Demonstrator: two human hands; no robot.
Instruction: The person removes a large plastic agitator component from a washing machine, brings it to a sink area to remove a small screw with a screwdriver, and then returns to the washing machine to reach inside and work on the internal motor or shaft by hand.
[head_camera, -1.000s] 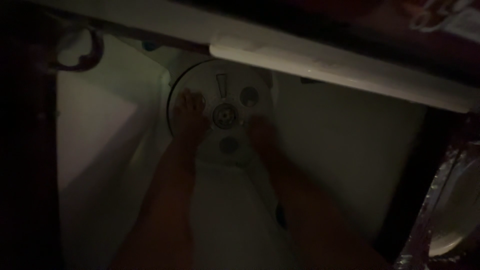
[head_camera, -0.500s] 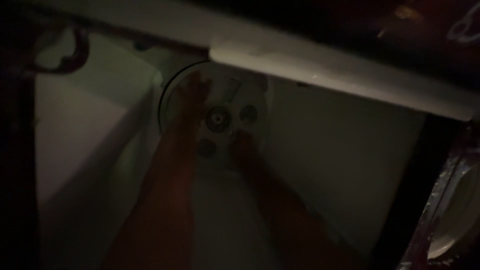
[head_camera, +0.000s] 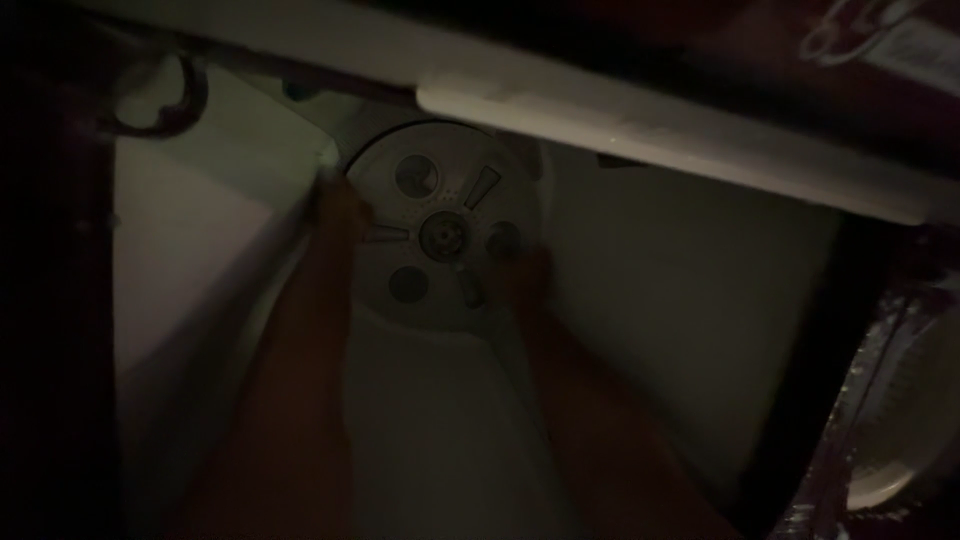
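The scene is very dark. I look down into a pale washing tub (head_camera: 680, 300) with a round agitator disc (head_camera: 445, 225) at its bottom; the disc has round holes, raised ribs and a centre hub. My left hand (head_camera: 340, 215) rests on the disc's left rim. My right hand (head_camera: 520, 280) lies at its lower right rim. Both forearms reach down into the tub. Whether the fingers grip the disc's edge is too dim to tell.
A white bar or lid edge (head_camera: 650, 130) runs across the top of the tub. A curved hook or hose (head_camera: 160, 95) sits at the upper left. Another round drum opening (head_camera: 900, 420) shows at the right edge.
My hands have slid apart from near the disc's centre out to its left and lower right rim. The disc's ribs and holes sit at a different angle.
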